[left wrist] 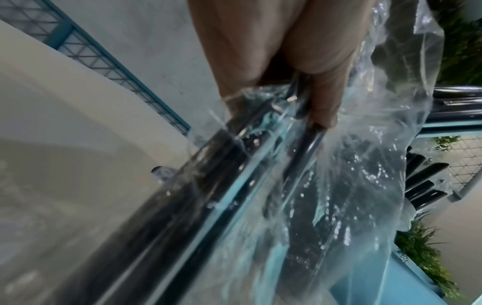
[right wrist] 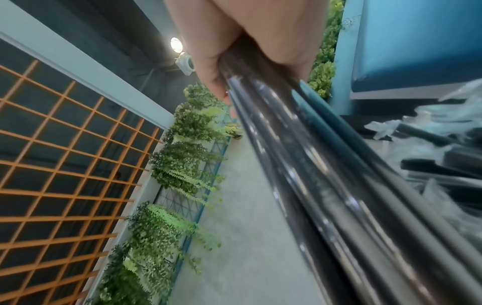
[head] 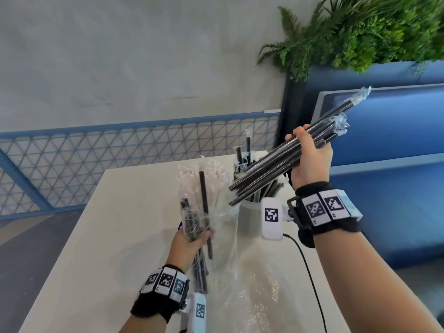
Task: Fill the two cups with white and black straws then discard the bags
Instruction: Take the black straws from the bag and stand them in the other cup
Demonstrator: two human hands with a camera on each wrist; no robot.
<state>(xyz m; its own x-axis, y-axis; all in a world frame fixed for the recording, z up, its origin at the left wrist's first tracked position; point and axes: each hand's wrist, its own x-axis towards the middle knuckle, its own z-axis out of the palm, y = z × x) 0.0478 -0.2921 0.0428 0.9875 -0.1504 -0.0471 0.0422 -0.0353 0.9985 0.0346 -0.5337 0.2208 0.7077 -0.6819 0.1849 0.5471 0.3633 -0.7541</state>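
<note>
- A bundle of wrapped black straws (head: 283, 162) is gripped by the right hand (head: 310, 162), the fingers (head: 300, 134) being curled over the top of the bundle and the thumb hidden beneath it.
- The bundle is held tilted: its crinkled wrapper ends rise beyond the fingers towards the upper right, while its lower ends point down and to the left, just above the cup of black straws (head: 249, 212).
- In the right wrist view the same bundle (right wrist: 326, 185) is seen running away from the closed fingers (right wrist: 216, 82), close to the lens and blurred.
- A clear plastic bag (head: 192, 219) with a few black straws (head: 205, 203) in it is clasped by the left hand (head: 189, 243), the fingers being wrapped around bag and straws together.
- Above the left fingers the remaining straws stand nearly upright; below the hand the bag and further straws hang towards the table (head: 96, 248).
- In the left wrist view the crumpled bag (left wrist: 352, 185) is shown pressed under the thumb (left wrist: 323, 103) against dark straws (left wrist: 182, 206).
- White straws (head: 211, 183) are seen just beyond the left fingers, standing in a clear cup (head: 228, 227) which is partly veiled by plastic.
- The cup of black straws stands beside it on the right, below the right fingers, with several wrapped straws upright in it.
- A second sheet of clear plastic (head: 259, 292) lies on the table nearer than both hands.
</note>
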